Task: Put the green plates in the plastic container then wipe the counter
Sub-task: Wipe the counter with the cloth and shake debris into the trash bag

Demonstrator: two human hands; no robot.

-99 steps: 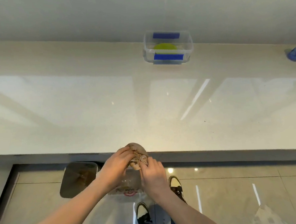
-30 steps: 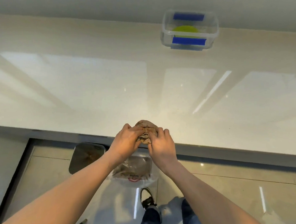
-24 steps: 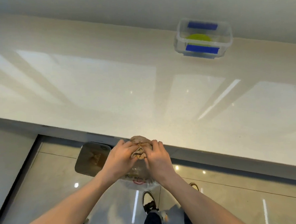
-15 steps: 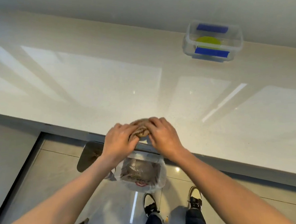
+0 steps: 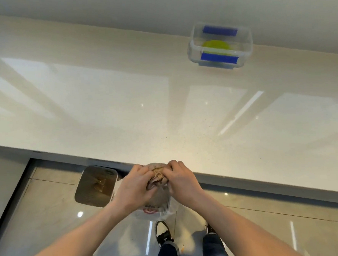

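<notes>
A clear plastic container (image 5: 220, 45) with blue clips stands at the back right of the beige counter (image 5: 123, 103), against the wall. A green plate (image 5: 215, 45) lies inside it. At the counter's front edge my left hand (image 5: 135, 186) and my right hand (image 5: 182, 179) both grip a crumpled brownish cloth (image 5: 157, 177), bunched between the fingers. The cloth is held just off the edge, above the floor.
Below my hands a clear plastic bag (image 5: 159, 206) with brown contents hangs or stands on the tiled floor. A metal bin (image 5: 96, 185) sits left of it by the counter base. My shoes (image 5: 162, 233) are underneath.
My hands with the cloth have drawn back from over the counter's edge to just off it, above the bag. The view has shifted, so the container sits further right.
</notes>
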